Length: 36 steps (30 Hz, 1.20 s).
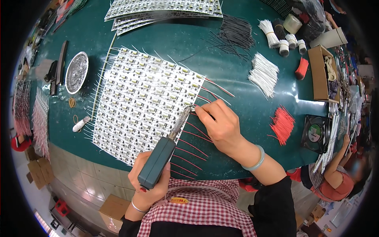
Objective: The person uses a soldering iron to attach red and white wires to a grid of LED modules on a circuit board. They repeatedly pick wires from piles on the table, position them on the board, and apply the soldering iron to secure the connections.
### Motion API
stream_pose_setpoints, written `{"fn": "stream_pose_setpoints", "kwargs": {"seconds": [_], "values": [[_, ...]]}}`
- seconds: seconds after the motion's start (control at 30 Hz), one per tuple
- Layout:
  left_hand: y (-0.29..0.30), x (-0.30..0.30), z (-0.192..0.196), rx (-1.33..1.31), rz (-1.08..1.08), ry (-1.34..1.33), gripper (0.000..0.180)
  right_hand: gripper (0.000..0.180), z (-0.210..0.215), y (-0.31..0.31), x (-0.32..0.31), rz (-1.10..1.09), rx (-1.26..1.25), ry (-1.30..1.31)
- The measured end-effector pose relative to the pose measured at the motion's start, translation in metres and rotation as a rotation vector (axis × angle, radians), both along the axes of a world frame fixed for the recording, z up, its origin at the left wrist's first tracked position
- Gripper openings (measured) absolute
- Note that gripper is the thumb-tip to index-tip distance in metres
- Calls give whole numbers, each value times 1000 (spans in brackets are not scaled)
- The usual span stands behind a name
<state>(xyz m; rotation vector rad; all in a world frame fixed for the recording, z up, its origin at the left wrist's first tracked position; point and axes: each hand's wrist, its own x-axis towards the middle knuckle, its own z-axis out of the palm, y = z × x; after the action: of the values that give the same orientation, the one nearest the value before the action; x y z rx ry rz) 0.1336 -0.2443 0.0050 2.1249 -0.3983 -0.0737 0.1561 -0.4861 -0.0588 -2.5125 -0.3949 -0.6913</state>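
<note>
Dark green plastic makes the body of the soldering gun (158,162), which the left hand (154,192) holds from below. The left fingers are wrapped around this body, and its metal tip (188,112) points up to the right edge of a white circuit board panel (138,100). The panel lies tilted on the green table (256,146), in front of the person, and it carries many rows of small components.

The right hand (221,124) is at the same edge, just beside the tip. Its thumb and forefinger are together, clamped on a thin wire; the colour of this wire I cannot tell, because the fingertips cover most of it. Below this hand, several red wires extend from the panel edge over the table.

To the right, well apart from the panel, there are a pile of cut red wires (282,125) and a pile of white wires (263,75). Black wires (237,31) lie farther back, near a stack of similar panels (164,7). At the left stands a bowl (67,79) with silvery material inside. A black cooling fan (316,133) lies near the right side of the table, close to an open cardboard box (318,77).
</note>
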Motion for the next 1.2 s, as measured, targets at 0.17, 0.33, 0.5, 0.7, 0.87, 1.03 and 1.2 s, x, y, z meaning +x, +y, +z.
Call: {"fn": "stream_pose_setpoints", "kwargs": {"seconds": [0.17,0.33,0.5,0.7,0.87,1.03,1.2], "values": [[1,0,-3,16,3,-20,18,26,0,0,0,-6,-3,9],[2,0,-3,24,8,18,17,26,0,1,0,-14,-7,11],[2,3,-3,36,0,-29,16,26,0,1,0,-16,-3,13],[2,10,-4,50,-27,-134,18,26,1,1,0,-20,-9,19],[12,6,-6,49,1,-57,20,26,1,1,0,-22,-6,13],[19,-2,-9,26,48,1,22,26,0,1,0,-24,-6,11],[15,2,-6,72,-10,-61,22,26,0,1,0,-25,-1,14]]}}
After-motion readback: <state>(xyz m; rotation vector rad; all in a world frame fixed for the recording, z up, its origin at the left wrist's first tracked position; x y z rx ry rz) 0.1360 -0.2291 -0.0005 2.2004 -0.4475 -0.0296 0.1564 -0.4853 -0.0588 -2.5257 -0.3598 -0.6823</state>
